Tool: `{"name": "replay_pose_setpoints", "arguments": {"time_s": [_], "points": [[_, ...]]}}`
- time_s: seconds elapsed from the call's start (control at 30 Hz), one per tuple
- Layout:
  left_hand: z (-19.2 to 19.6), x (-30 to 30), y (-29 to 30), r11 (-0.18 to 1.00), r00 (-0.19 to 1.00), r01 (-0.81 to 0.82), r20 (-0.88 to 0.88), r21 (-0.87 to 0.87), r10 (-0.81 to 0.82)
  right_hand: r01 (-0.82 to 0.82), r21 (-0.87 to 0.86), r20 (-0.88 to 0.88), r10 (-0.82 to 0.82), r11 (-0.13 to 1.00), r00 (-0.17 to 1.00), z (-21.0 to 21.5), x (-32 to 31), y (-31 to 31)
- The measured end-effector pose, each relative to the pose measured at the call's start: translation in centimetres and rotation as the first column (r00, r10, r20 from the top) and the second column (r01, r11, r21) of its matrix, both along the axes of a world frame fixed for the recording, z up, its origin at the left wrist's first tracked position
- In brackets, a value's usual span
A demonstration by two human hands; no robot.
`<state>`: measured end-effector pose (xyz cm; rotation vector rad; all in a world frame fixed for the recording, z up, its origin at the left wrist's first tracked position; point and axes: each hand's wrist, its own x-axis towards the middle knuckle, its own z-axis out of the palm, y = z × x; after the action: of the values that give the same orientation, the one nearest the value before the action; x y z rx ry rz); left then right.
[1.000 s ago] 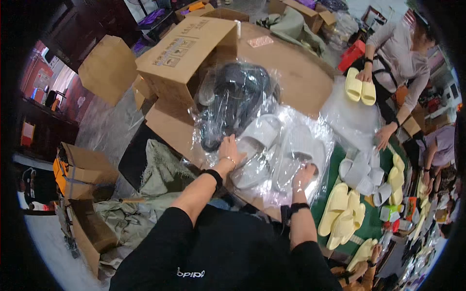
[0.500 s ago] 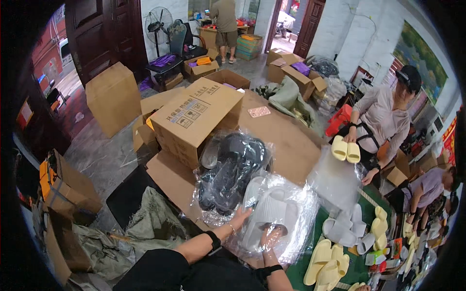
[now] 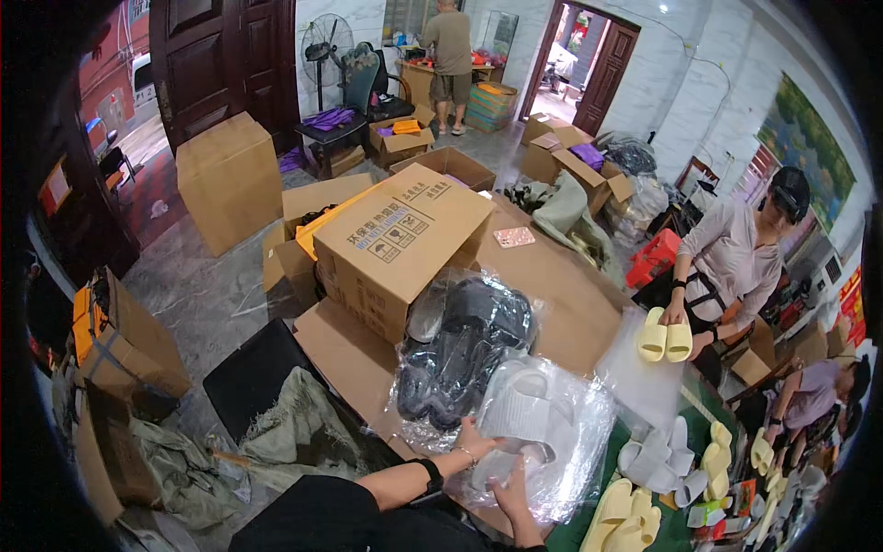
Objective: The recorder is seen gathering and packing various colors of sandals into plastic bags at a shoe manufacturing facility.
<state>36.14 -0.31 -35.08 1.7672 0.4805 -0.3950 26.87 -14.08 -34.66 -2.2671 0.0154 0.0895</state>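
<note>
A pair of light grey slippers (image 3: 517, 405) lies in a clear plastic bag (image 3: 589, 425) at the near side of the table. My left hand (image 3: 471, 442) grips the left edge of this bagged pair, thumb and fingers closed on it. At the heel end, my right hand (image 3: 511, 489) holds the pair from the near side; some fingertips are hard to make out through the shiny film. Just beyond my left hand rest black slippers (image 3: 460, 345), also in clear bags, piled against a cardboard box (image 3: 395, 244).
On the right, a co-worker holds yellow slippers (image 3: 664, 339) above a clear bag (image 3: 635, 373). Loose grey slippers (image 3: 648, 465) and yellow slippers (image 3: 621, 520) lie on the green surface. A pink patterned flat item (image 3: 513, 237) is on the brown tabletop (image 3: 566, 294). Woven sacks (image 3: 299, 428) sit at left.
My right hand has drawn back from the slipper's foot opening to the heel end. The bagged grey pair has turned slightly. The whole view has shifted, and the co-worker still holds the yellow slippers.
</note>
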Motion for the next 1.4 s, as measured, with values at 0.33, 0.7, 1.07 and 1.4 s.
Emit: {"name": "replay_pose_setpoints", "arguments": {"time_s": [0.33,0.7,1.07,1.4], "points": [[2.6,0.4,-0.4,0.976,0.982,0.181,0.076,-0.125,-0.172,0.58,0.15,-0.125,-0.566,0.801,0.815,9.4,-8.1,-6.2],[10.7,-3.7,1.2,0.755,0.952,0.163,0.301,-0.635,0.048,0.56,0.816,-0.542,-0.146,0.141,0.827,0.7,-7.2,-11.3],[6.4,-15.8,11.3,0.669,0.925,-0.135,0.149,-0.731,0.348,0.317,0.689,-0.685,0.443,0.652,0.578,0.1,-1.3,0.4],[2.4,-30.6,18.6,0.401,0.789,-0.518,-0.243,-0.756,0.564,-0.151,0.696,-0.669,0.71,0.702,0.219,5.7,-3.3,15.0]]}}
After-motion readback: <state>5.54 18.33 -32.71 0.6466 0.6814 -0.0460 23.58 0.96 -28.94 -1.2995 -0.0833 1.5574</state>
